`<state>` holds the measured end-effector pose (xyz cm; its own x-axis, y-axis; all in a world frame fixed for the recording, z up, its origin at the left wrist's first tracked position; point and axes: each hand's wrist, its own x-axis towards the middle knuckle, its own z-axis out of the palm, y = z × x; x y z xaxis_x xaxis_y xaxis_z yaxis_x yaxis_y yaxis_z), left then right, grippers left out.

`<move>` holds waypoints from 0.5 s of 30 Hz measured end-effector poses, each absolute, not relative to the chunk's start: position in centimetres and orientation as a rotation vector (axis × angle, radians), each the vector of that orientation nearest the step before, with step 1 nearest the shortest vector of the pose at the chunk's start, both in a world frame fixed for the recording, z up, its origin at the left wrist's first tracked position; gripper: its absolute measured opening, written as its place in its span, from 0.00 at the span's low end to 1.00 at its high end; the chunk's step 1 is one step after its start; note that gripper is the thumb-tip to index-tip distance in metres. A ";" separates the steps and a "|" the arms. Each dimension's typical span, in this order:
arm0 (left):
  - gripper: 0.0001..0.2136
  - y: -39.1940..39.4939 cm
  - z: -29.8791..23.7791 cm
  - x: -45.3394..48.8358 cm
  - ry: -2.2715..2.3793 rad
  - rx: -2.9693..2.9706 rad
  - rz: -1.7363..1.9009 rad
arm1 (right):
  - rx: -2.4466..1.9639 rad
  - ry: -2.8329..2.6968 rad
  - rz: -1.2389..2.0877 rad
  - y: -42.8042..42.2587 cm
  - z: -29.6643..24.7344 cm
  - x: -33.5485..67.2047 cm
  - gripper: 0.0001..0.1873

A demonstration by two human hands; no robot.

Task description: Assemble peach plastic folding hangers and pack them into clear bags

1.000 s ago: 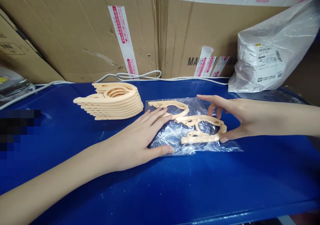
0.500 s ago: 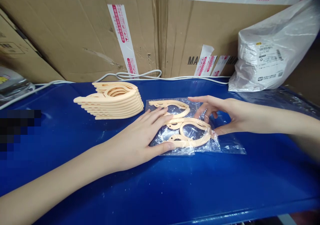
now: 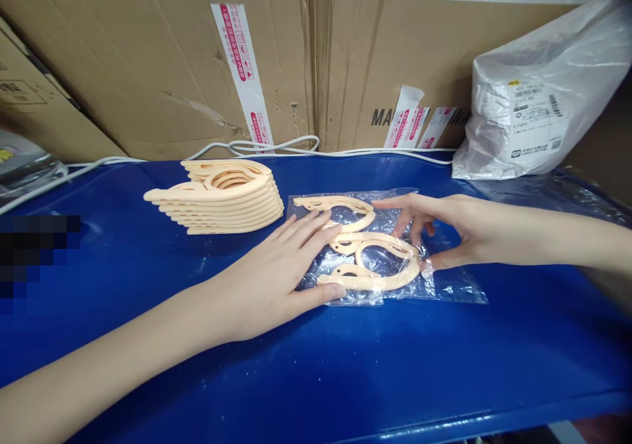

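Observation:
Clear plastic bags (image 3: 457, 291) lie flat on the blue table with beige folding hangers (image 3: 395, 279) inside, their curved arms folded in. My left hand (image 3: 276, 273) rests on the left side of the bagged hangers, fingers stretched out and thumb on the lower hanger. On the right side, my right hand (image 3: 444, 226) is arched with thumb and index finger spread wide, the tips at the hangers' right ends. Its other fingers curl beneath, partly over the plastic. A neat stack of bare beige folded hangers (image 3: 237, 217) stands to the left.
Large cardboard boxes (image 3: 162, 55) with printed tape form a wall behind the blue table (image 3: 316, 378). A white cable (image 3: 360, 153) runs along their base. A white plastic parcel bag (image 3: 523, 114) with a label stands at the back right, a clear-wrapped item (image 3: 24, 167) at far left.
My right index finger has come down slightly toward the upper hanger's right end, and the plastic there has shifted a little. My left hand has stayed in place on the bags.

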<state>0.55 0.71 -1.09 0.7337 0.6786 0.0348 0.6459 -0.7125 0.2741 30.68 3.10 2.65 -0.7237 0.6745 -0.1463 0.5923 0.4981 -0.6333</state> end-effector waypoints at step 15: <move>0.39 0.3 -1.1 0.6 1.082 2.646 0.076 | -1.073 -2.678 1.031 3.6 2.1 31.2 0.46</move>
